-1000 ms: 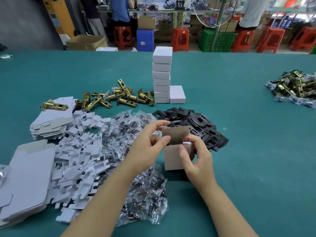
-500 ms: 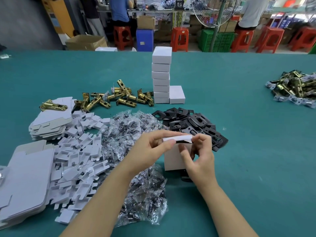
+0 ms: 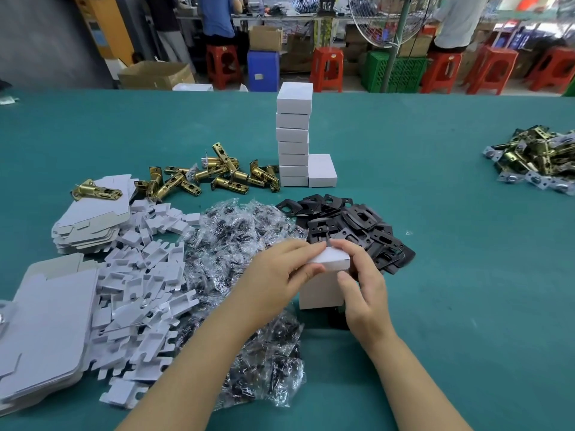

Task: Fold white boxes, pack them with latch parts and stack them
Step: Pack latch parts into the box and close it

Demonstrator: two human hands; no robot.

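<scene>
Two hands meet on the white box (image 3: 322,292) at table centre: I see my left hand (image 3: 277,275) pinching its lid flap and my right hand (image 3: 364,290) gripping its right side. Black strike plates (image 3: 351,225) lie at 12 o'clock, the stacked boxes (image 3: 293,135) beyond them.
</scene>
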